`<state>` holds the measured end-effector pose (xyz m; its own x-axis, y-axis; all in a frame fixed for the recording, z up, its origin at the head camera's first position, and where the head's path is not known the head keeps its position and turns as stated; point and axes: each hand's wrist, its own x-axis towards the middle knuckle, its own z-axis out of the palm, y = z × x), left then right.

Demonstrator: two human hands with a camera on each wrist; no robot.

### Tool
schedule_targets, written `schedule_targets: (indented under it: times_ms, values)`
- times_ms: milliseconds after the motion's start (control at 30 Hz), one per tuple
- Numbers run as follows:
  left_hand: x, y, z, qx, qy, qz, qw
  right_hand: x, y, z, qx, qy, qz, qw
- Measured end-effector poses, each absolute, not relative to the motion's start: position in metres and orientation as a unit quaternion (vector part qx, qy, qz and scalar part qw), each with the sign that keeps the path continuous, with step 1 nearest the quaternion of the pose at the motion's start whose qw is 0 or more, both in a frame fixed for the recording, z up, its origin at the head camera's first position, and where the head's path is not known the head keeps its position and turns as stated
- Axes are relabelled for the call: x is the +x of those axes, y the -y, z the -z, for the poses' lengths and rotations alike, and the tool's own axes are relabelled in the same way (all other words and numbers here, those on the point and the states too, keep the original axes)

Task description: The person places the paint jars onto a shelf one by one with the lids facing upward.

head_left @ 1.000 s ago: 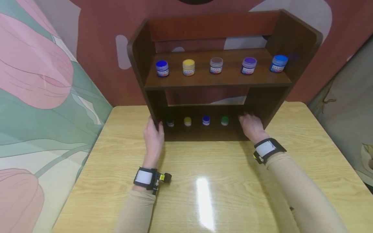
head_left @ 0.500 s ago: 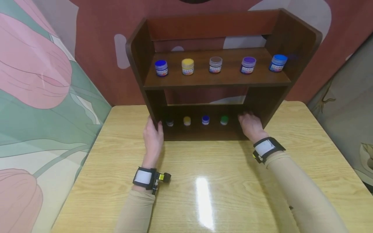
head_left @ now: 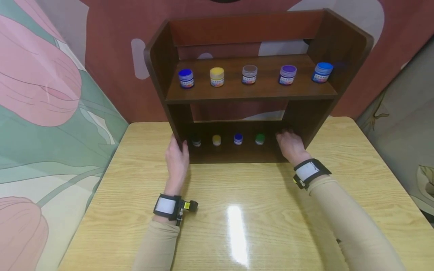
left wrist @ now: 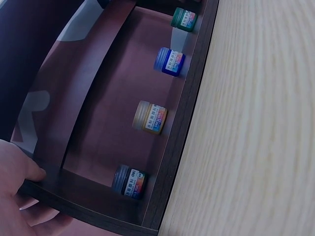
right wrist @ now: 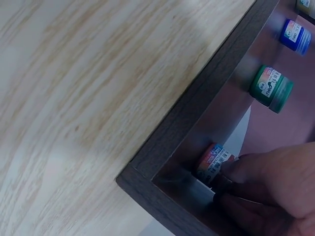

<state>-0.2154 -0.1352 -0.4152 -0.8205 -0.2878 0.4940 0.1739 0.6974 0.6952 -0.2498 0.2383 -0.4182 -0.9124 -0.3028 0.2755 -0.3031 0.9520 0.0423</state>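
Note:
A dark brown two-tier wooden shelf [head_left: 251,95] stands at the back of the table. My left hand [head_left: 177,160] grips its left side panel low down, the thumb inside and the fingers outside, as the left wrist view shows. My right hand [head_left: 291,146] reaches into the right end of the lower tier. There it pinches the lid end of a small paint jar [right wrist: 212,162]; my fingers cover the lid. Left of it on the same tier stand a green paint jar [head_left: 260,139], a blue one [head_left: 238,139], a yellow one [head_left: 216,140] and a dark one [head_left: 196,141].
Several more paint jars line the upper tier, from a deep blue one [head_left: 186,79] to a light blue one [head_left: 322,72] near the right panel. The light wood table [head_left: 210,233] extends in front. A patterned wall covering [head_left: 112,75] rises behind the shelf.
The head view has shifted very slightly. Both hands and all the jars keep their places relative to the shelf.

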Motion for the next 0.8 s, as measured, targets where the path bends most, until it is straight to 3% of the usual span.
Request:
schedule_targets:
  times_ms: [433,800]
  values:
    - [-0.217,0.138,0.415,0.029,0.871,0.392,0.296,-0.243,-0.234,0.411,0.14,0.981,0.007,0.136]
    - [-0.219,0.144,0.41,0.025,0.875,0.394,0.282,-0.232,-0.225,0.405,0.161,0.964,-0.006,0.21]
